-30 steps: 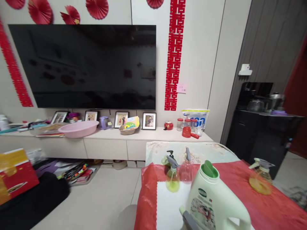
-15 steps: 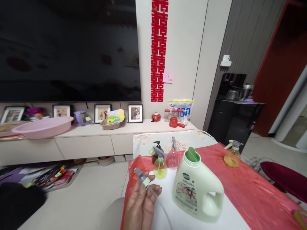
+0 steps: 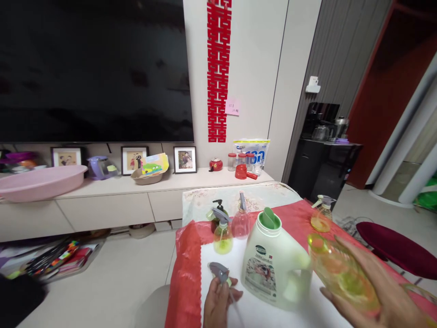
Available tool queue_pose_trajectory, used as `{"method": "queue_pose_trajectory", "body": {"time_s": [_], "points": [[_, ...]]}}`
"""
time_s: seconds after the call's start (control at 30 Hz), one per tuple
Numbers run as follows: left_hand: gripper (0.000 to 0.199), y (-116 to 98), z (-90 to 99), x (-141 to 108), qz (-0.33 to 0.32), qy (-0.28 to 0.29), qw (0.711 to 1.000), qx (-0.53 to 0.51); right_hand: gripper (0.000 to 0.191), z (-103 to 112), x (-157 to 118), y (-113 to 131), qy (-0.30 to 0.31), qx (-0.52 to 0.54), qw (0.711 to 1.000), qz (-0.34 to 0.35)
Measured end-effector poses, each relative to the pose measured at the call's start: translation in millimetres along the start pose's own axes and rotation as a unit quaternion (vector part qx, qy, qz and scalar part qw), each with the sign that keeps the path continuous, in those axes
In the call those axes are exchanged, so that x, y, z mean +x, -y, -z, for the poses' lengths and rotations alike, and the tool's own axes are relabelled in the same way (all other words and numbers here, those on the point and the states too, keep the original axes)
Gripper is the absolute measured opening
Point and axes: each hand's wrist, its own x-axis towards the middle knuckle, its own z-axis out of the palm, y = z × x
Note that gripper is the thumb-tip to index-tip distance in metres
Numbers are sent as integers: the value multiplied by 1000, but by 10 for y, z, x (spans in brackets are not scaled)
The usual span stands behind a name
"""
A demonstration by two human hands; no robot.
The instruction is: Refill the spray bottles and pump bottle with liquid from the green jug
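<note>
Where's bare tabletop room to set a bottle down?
Red sheet between the green jug and amber spray bottle. Also floral cloth behind the jug. Crowded: left of the jug, where the pink spray bottle and lime spray bottle stand; right of it, the right hand holds a yellow bottle.

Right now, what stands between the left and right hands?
In the head view, the pale green jug stands between the left hand, holding a sprayer head, and the right hand, holding a yellowish bottle.

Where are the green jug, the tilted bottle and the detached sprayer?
Green jug [image 3: 280, 264], head view: body beside label.
Tilted bottle [image 3: 343, 274], head view: clear side.
Detached sprayer [image 3: 220, 271], head view: grey top.
</note>
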Motion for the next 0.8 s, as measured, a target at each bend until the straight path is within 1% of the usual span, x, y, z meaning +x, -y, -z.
{"method": "queue_pose_trajectory", "body": {"time_s": [0.03, 0.13, 0.23, 0.37, 0.53, 0.7, 0.8], "points": [[64, 1, 1, 4, 2, 3, 1000, 1, 68, 37, 132, -27, 2, 2, 1000, 20], [64, 14, 14, 22, 6, 5, 1000, 8, 61, 102, 472, -21, -8, 2, 997, 72], [65, 41, 33, 37, 7, 6, 1000, 15, 56, 100, 677, 22, -21, -33, 991, 128], [66, 67, 53, 50, 10, 7, 1000, 20, 51, 67, 800, 8, -12, -82, 979, 184], [66, 77, 60, 61, 7, 8, 1000, 28, 49, 80, 927, -20, -2, -129, 965, 227], [65, 60, 54, 55, 11, 13, 1000, 22, 48, 98, 1052, -7, -7, -172, 949, 263], [64, 33, 43, 44, 16, 14, 1000, 23, 49, 94, 1094, -11, 1, -185, 946, 267]]}}
